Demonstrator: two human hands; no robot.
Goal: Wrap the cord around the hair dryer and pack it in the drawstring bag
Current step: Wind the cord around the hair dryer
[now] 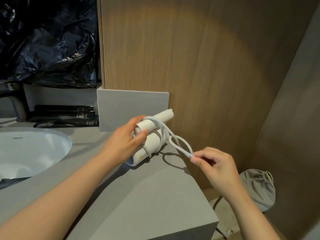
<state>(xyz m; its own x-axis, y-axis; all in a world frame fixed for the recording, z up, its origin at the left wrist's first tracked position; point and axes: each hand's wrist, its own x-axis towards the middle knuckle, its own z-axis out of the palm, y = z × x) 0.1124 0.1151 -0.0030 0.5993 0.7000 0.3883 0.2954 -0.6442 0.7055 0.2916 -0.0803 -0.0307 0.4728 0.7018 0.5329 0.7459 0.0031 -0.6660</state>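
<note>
A white folded hair dryer (pixel 152 141) rests on the grey counter (pixel 155 196) near the wood wall. My left hand (pixel 128 137) grips its folded end, thumb across the body. Its white cord (pixel 180 144) is looped round the dryer, and a free loop runs out to the right. My right hand (pixel 214 165) pinches that loop at its tip, just above the counter's right edge. A grey drawstring bag (pixel 259 187) lies lower down to the right, beyond the counter, its mouth gathered.
A white sink basin (pixel 34 153) is set in the counter at the left. Black sachets (pixel 64 115) lie behind it, beside a grey panel (pixel 131 110). Black plastic sheeting (pixel 48 42) hangs above. A wood wall (pixel 207 66) stands right behind the dryer.
</note>
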